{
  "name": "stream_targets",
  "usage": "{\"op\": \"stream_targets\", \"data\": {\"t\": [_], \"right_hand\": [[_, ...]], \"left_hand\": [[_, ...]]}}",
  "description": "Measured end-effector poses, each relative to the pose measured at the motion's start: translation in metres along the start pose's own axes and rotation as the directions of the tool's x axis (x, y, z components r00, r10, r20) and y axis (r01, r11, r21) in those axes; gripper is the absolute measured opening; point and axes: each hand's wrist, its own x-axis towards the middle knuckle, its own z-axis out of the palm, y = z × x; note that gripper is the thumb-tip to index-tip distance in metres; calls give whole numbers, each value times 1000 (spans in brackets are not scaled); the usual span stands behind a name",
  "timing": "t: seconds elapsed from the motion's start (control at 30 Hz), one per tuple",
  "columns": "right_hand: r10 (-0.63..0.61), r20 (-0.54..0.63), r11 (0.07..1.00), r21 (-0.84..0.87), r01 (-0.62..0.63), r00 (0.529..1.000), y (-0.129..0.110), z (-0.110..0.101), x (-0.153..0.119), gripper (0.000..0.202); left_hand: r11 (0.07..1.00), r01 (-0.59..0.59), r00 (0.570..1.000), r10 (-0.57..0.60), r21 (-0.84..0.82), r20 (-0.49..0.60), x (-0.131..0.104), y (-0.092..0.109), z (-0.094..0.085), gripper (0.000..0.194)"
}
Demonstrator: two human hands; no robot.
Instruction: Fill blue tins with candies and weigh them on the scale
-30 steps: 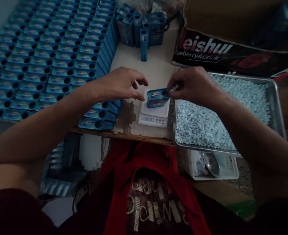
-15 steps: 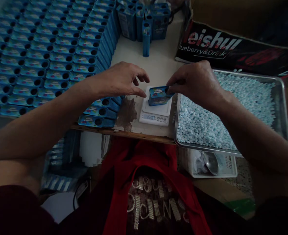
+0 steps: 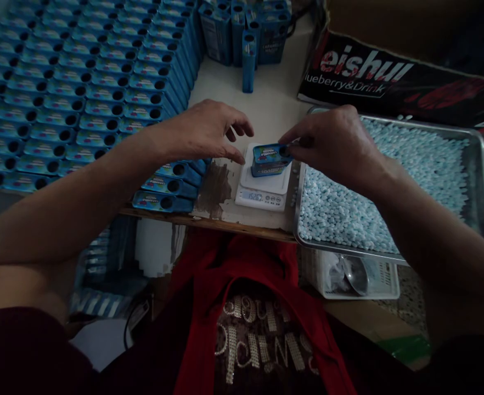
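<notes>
A small blue candy box [image 3: 269, 156] lies on a white digital scale [image 3: 263, 186], whose lit display shows digits. At the box's right end, by its round hole, the fingertips of my right hand [image 3: 335, 140] are pinched together; whatever is between them is hidden. To the left of the scale hovers my left hand [image 3: 213, 131], thumb and fingers apart and nothing in them, close to the box without gripping it. On the right, partly under my right forearm, a metal tray [image 3: 481, 181] holds a layer of pale blue and white candies [image 3: 341, 214].
Rows of blue candy boxes [image 3: 77, 104] fill the table's left side. More boxes [image 3: 248, 60] stand at the back. A black printed carton [image 3: 357, 71] stands behind the tray. Below the table edge, a white basket [image 3: 384, 282] holds a metal scoop [image 3: 355, 274].
My right hand's fingers stay at the box's holed end with only a slight shift. The left hand remains spread beside the scale. The whole view has shifted a little.
</notes>
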Motion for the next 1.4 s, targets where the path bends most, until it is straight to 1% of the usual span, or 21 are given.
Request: {"op": "stream_targets", "data": {"t": [0.23,0.4,0.53,0.6,0.7,0.8,0.93,1.07,1.13,1.23,1.3,1.4], "right_hand": [[12,2,1000,-5,-12,1000,-3,-5,-4,36],[33,-98,999,-35,-37,995,4,-9,-5,37],[26,-223,999,-41,-36,974,17,-6,-5,30],[41,-250,998,-45,-54,967,22,-4,-7,29],[84,-250,994,-44,-98,965,28,-3,-10,30],[149,-227,985,-52,-165,962,34,-3,-14,31],[221,-207,965,-96,-245,953,45,0,-21,37],[268,-163,947,-135,-291,949,58,4,-26,40],[307,-144,926,-182,-330,941,64,6,-26,39],[357,-121,895,-239,-377,926,69,9,-21,35],[365,-110,890,-249,-381,925,72,11,-17,35],[369,-113,880,-275,-386,922,80,15,-14,36]], "left_hand": [[1000,8,1000,-8,1,-17,11,-9,4,76],[1000,-25,999,25,-1,-23,10,-4,3,74],[999,-40,998,41,10,-42,11,8,5,77],[999,-38,998,39,10,-54,13,14,7,79],[999,-48,998,49,11,-45,19,20,11,84],[996,-79,996,80,29,-28,28,22,17,90],[991,-121,992,123,58,-26,35,17,25,104],[988,-149,988,151,44,-33,36,9,31,111],[988,-153,987,154,31,-35,38,5,35,109],[980,-198,979,197,-22,-50,44,0,42,96],[974,-220,974,216,-62,-66,48,-2,47,90],[971,-220,974,213,-93,-82,52,-3,50,84]]}}
